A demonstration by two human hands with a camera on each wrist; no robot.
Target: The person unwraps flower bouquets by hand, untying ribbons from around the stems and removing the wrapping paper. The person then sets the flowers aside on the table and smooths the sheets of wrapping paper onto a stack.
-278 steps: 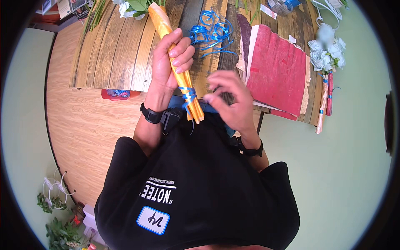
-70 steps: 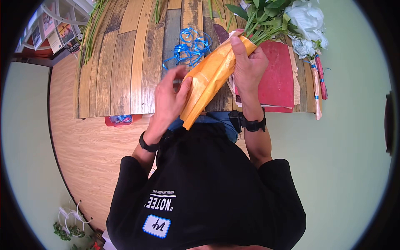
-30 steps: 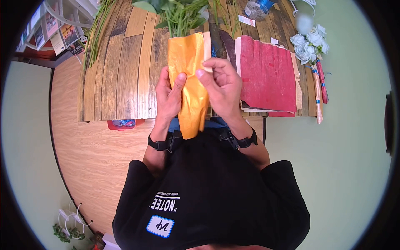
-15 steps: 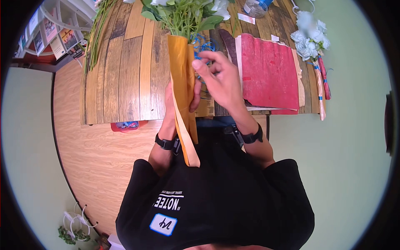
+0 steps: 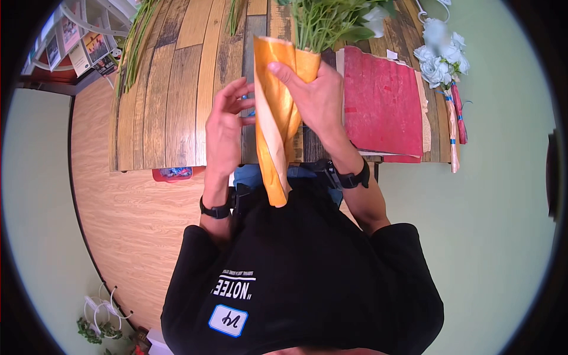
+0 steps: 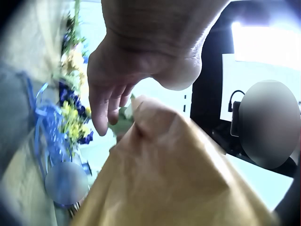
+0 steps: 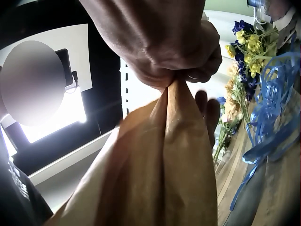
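My right hand (image 5: pixel 319 97) grips a bundle of flowers wrapped in orange paper (image 5: pixel 275 142), with the thumb across the paper's front near its upper edge. Green stems and leaves (image 5: pixel 313 29) come out of the top, and a pale bloom (image 5: pixel 374 22) shows at the upper right. A peach inner side of the paper folds over diagonally toward the tapered lower end. To the left of the wrap, my left hand (image 5: pixel 226 121) has loosely bent fingers beside the paper's edge. In the right wrist view, the paper (image 7: pixel 183 136) gathers into creases below my right hand (image 7: pixel 188 52).
Red sheets of paper (image 5: pixel 384 106) lie stacked at the table's right. Beyond them are two wrapped bunches of pale blue roses (image 5: pixel 438 65). Loose blue ribbon (image 7: pixel 273 103) lies on the table in the right wrist view. Long stems (image 5: pixel 137 47) lie at the left edge.
Across the frames the bouquet was turned and its paper wrapped about the stems. Since half a second ago, my left hand has come off the wrap, and my right hand has taken hold of it.
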